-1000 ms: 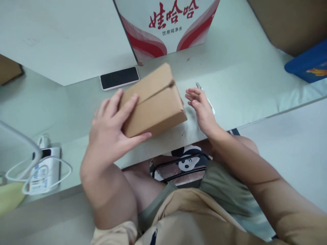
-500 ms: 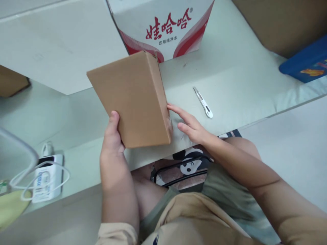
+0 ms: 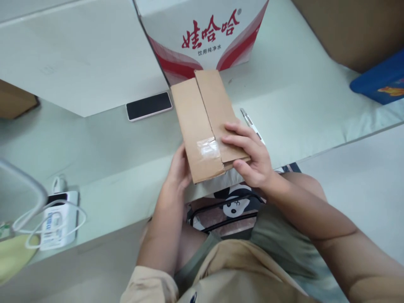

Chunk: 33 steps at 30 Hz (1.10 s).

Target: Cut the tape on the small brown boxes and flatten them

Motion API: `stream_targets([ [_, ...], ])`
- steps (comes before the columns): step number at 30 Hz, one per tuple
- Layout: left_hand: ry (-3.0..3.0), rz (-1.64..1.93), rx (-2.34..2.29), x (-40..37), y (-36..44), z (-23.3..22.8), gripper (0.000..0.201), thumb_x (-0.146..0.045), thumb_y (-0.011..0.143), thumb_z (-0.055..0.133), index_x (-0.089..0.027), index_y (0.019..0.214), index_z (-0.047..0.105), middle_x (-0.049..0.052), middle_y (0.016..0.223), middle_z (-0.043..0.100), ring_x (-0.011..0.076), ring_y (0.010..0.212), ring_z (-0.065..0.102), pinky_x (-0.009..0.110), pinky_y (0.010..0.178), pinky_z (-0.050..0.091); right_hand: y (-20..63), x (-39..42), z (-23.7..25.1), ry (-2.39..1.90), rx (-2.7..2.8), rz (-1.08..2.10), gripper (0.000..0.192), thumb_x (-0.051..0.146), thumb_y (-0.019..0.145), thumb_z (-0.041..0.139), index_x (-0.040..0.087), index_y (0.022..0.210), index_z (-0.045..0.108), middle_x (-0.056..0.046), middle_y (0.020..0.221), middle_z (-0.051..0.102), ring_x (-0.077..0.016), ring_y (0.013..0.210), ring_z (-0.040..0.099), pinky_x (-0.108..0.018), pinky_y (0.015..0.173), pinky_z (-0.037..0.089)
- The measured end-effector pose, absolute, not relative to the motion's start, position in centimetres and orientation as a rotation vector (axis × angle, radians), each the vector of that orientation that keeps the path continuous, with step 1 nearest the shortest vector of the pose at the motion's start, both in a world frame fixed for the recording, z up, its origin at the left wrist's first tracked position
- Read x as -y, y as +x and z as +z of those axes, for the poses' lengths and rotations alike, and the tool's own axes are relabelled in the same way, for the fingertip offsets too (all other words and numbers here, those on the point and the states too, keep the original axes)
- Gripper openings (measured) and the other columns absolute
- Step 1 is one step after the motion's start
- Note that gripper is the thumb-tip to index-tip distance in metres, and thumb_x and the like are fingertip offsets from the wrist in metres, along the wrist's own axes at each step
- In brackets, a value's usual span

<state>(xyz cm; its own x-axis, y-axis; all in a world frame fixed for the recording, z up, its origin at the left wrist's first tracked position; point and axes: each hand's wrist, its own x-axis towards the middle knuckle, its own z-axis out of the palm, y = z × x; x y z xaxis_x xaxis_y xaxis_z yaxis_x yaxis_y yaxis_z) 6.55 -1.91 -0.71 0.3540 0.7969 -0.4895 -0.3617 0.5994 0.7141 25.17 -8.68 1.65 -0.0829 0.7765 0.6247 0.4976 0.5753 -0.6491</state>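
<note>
Head view: I see the brown cardboard box [image 3: 194, 111], over the pale green surface [image 3: 290, 101], has turned over, exposing its taped seam. My left hand [image 3: 180, 168] clasps its left side, fingers mostly hidden; my right hand [image 3: 252, 158] grips the near right corner. Around: white utility knife [image 3: 248, 119], black-screened phone [image 3: 149, 106], red-and-white carton [image 3: 205, 61].

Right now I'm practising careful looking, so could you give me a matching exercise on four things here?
1. cardboard box
2. phone
3. utility knife
4. power bank

A. dark face up, left of the box
B. white, lower left of the view
C. partly hidden by the right hand
D. between left hand and right hand

Pairs: 1-D; 2-A; 3-C; 4-B.
</note>
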Motion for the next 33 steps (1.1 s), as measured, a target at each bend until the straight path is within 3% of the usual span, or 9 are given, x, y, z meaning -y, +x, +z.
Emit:
stream_targets([
  [5,0.458,0.803,-1.017,1.6,6.7,-1.0,0.026,-0.036,0.097,0.055,-0.019,0.107,0.070,0.007,0.115,0.076,0.0271,0.126,0.066,0.046,0.117,0.050,25.6,8.2,0.8,-1.110,1.666,0.390,0.040,0.048,0.099,0.052,0.030,0.133,0.064,-0.007,0.146,0.061,-0.0301,0.139,0.056,-0.056,0.122,0.043],
  [11,0.829,0.981,-1.216,0.9,5.1,-2.6,0.039,-0.053,0.091,0.064,-0.020,0.110,0.072,0.008,0.125,0.074,0.0292,0.133,0.061,0.045,0.116,0.048,26.0,8.0,-0.3,-1.132,1.673,0.394,0.040,0.047,0.097,0.054,0.030,0.131,0.066,-0.008,0.146,0.061,-0.0311,0.138,0.058,-0.056,0.118,0.047],
  [16,0.840,0.890,-1.206,0.4,4.6,-2.2,0.037,-0.048,0.088,0.066,-0.021,0.113,0.072,0.007,0.123,0.075,0.0287,0.118,0.068,0.045,0.105,0.054,25.8,8.1,-0.2,-1.123,1.713,0.384,0.040,0.041,0.096,0.057,0.031,0.135,0.065,-0.008,0.148,0.060,-0.0298,0.139,0.058,-0.054,0.118,0.048],
  [19,0.947,0.771,-1.256,0.7,4.7,-1.5,0.035,-0.048,0.088,0.064,-0.020,0.106,0.075,0.007,0.111,0.078,0.0295,0.109,0.071,0.046,0.100,0.055,25.8,8.1,-0.1,-1.074,1.696,0.297,0.040,0.042,0.095,0.056,0.034,0.134,0.065,-0.005,0.145,0.062,-0.0316,0.139,0.057,-0.061,0.124,0.039],
  [21,1.097,0.707,-1.262,1.1,4.5,-1.1,0.033,-0.048,0.089,0.064,-0.019,0.099,0.077,0.008,0.107,0.078,0.0305,0.112,0.070,0.046,0.105,0.052,25.9,8.0,-0.2,-1.076,1.675,0.250,0.039,0.047,0.094,0.055,0.037,0.130,0.067,-0.003,0.142,0.062,-0.0343,0.142,0.054,-0.067,0.128,0.030],
  [23,1.236,0.769,-1.249,1.7,4.1,-0.5,0.033,-0.047,0.091,0.063,-0.020,0.104,0.078,0.009,0.117,0.077,0.0308,0.125,0.065,0.047,0.114,0.047,26.0,7.8,-0.5,-1.119,1.688,0.273,0.040,0.053,0.091,0.055,0.037,0.125,0.069,-0.002,0.140,0.063,-0.0370,0.146,0.049,-0.071,0.128,0.025],
  [26,1.493,1.139,-1.145,2.4,3.6,0.6,0.040,-0.044,0.094,0.062,-0.027,0.128,0.071,0.005,0.146,0.064,0.0285,0.147,0.049,0.047,0.124,0.037,26.1,7.4,-1.1,-1.192,1.727,0.345,0.048,0.066,0.087,0.052,0.036,0.120,0.070,-0.003,0.135,0.064,-0.0393,0.148,0.046,-0.074,0.129,0.019],
  [28,1.722,1.325,-0.936,2.8,3.5,1.2,0.040,-0.040,0.097,0.058,-0.032,0.135,0.067,0.001,0.152,0.060,0.0268,0.153,0.042,0.049,0.129,0.030,26.1,7.1,-1.4,-1.210,1.731,0.360,0.053,0.071,0.086,0.049,0.035,0.119,0.070,-0.004,0.133,0.064,-0.0393,0.148,0.045,-0.074,0.130,0.017],
  [33,2.107,1.293,-0.676,3.8,3.6,0.4,0.036,-0.044,0.094,0.059,-0.032,0.125,0.072,0.002,0.128,0.073,0.0310,0.138,0.057,0.059,0.127,0.033,26.2,6.8,-1.6,-1.187,1.743,0.358,0.054,0.074,0.087,0.048,0.036,0.118,0.069,-0.004,0.133,0.063,-0.0378,0.146,0.048,-0.073,0.131,0.016],
])
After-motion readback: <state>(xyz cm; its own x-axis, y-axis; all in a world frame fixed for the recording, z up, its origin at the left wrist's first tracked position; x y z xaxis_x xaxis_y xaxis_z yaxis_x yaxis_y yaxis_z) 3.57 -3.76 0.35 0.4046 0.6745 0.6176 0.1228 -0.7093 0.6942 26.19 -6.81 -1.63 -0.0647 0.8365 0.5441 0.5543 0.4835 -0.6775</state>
